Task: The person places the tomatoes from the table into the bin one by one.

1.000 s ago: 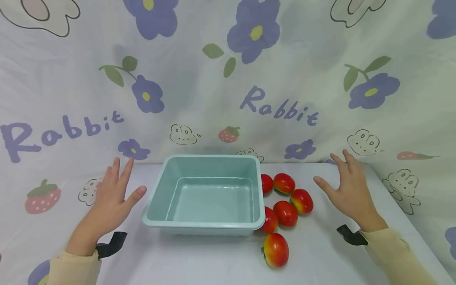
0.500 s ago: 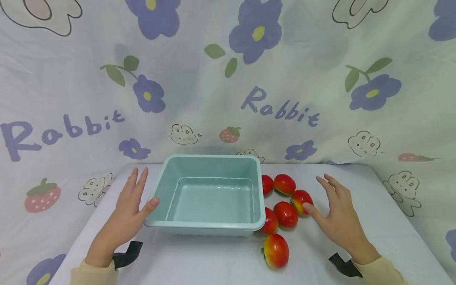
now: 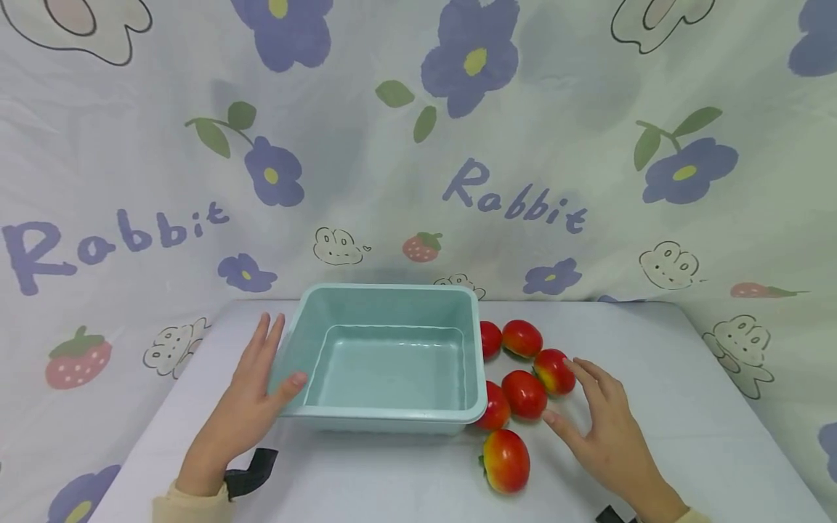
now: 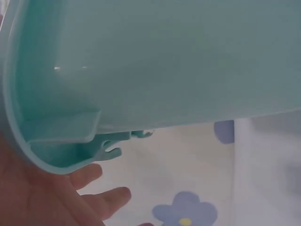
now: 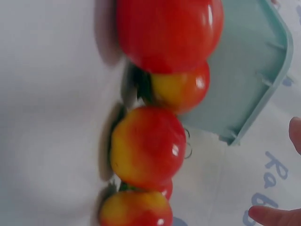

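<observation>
A pale blue-green plastic basin stands upright on the table, its inside bare. My left hand is at its left side, fingers straight along the outer wall and thumb over the rim. The left wrist view shows straight fingers below the basin's corner. Several red and yellow tomatoes lie to the basin's right; one tomato sits nearest the front. My right hand hovers beside a middle tomato and a right-hand tomato, fingers spread and slightly bent, holding nothing.
The table has a white cover. A patterned cloth with flowers and rabbits hangs behind it. Two tomatoes, a back one and a front one, are partly hidden by the basin's right rim.
My left hand has moved right and down to the basin's left rim. My right hand has moved left and down, close to the tomatoes. Basin and tomatoes stay in place.
</observation>
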`<state>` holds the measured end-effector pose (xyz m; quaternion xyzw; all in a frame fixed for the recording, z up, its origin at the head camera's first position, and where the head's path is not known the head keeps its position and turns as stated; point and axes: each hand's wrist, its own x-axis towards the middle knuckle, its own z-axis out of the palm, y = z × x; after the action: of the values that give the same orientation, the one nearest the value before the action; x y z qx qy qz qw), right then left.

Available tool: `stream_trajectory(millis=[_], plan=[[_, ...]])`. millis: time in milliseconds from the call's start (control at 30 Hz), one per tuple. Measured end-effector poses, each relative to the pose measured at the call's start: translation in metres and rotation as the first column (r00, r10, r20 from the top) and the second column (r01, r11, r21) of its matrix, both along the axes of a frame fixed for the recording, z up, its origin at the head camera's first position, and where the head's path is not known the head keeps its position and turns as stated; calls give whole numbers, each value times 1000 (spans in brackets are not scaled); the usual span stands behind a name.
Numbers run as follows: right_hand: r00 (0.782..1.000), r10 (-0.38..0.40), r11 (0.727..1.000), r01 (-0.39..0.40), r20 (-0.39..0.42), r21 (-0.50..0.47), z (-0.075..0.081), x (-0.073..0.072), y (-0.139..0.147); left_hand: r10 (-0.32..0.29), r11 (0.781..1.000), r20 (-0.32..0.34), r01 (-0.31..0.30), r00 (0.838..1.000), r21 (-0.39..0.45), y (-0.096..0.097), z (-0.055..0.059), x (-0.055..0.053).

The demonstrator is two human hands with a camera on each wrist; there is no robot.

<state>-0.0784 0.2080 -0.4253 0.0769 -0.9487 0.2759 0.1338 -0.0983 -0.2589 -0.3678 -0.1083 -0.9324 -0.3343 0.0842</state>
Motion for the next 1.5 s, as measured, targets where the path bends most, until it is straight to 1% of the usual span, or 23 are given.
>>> stream_trajectory(millis=[133,267,400,500,600,667,767,833,933,1167,1367,1500], plan=[[998,7,1000,-7,60,1,-4,7,-6,2,1000,24,-2,1000,-3,2,-2,1],[986,-7,1000,5,167,12,-5,13,-14,-1,1000,26,1,1000,-12,4,-5,0],[957,-22,1000,23,289,1,-3,17,-22,4,1000,13,-3,1000,-19,6,-7,-1],[929,-5,999,19,369,-35,-1,18,-27,2,1000,0,-2,1000,-14,6,-8,-2],[908,12,999,12,418,-53,-1,20,-33,4,1000,-3,-4,1000,-1,6,-9,-2],[907,24,998,3,421,-63,-2,21,-36,10,1000,6,-10,1000,4,7,-10,-2],[910,43,998,-17,412,-65,-6,22,-42,28,1000,35,-28,999,7,7,-11,-3],[912,53,998,-33,407,-57,-9,23,-45,39,999,55,-39,998,7,7,-12,-3],[907,66,998,-57,416,-33,-12,24,-49,49,999,77,-50,996,15,7,-13,-3],[897,111,992,-127,429,8,-17,24,-49,49,997,84,-54,995,47,7,-14,-1],[881,187,980,-194,435,-28,-21,22,-46,58,998,105,-61,993,25,7,-13,-1],[877,196,980,-194,440,-50,-21,21,-44,60,998,129,-64,990,26,6,-12,0]])
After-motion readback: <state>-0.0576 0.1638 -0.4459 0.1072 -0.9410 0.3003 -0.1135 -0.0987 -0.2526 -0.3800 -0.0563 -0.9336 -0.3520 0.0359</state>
